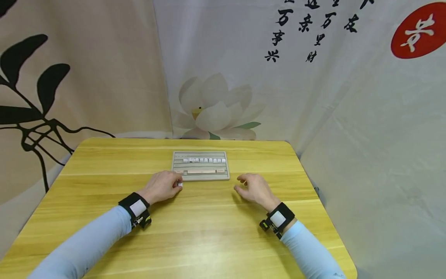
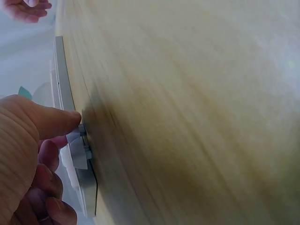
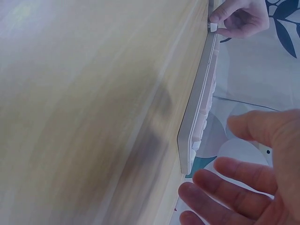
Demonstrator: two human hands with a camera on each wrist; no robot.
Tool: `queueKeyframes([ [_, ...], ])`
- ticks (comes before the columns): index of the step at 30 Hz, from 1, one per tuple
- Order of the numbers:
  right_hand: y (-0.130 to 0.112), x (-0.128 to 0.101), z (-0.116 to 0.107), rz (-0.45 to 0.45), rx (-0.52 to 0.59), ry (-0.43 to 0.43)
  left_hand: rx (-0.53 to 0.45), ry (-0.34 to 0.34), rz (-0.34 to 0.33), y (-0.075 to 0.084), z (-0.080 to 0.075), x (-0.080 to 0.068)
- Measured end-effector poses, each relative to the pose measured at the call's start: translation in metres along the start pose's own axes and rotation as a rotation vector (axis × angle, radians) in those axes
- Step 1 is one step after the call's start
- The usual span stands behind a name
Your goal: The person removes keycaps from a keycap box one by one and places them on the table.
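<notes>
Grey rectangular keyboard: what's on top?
A row of white keycaps and a long pinkish bar key; in the head view, the bare left hand hides the near-left corner.

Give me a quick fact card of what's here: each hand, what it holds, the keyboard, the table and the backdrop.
Left hand: pinches a small white piece by the keyboard's near left corner
Right hand: holds nothing; fingers apart, right of the keyboard
Keyboard: flat on the table; bears a row of white keys and a long bar
Table: yellow, wood-grained
Backdrop: pale cloth with a printed flower
Unclear: whether the piece touches the keyboard
</notes>
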State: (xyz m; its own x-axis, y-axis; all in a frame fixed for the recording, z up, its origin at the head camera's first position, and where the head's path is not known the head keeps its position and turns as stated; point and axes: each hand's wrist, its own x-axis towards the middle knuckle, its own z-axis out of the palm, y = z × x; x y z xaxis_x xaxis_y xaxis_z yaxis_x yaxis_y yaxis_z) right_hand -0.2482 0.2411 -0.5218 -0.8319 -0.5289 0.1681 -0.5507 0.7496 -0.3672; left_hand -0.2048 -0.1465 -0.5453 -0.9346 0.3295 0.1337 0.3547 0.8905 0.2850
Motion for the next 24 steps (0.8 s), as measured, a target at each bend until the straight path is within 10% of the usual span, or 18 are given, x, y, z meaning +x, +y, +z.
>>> queueKeyframes([
  [24,-0.003,0.004,-0.002,0.008,-0.046,0.019,-0.009,0.146,-0.042,0.002,-0.019,0.015],
])
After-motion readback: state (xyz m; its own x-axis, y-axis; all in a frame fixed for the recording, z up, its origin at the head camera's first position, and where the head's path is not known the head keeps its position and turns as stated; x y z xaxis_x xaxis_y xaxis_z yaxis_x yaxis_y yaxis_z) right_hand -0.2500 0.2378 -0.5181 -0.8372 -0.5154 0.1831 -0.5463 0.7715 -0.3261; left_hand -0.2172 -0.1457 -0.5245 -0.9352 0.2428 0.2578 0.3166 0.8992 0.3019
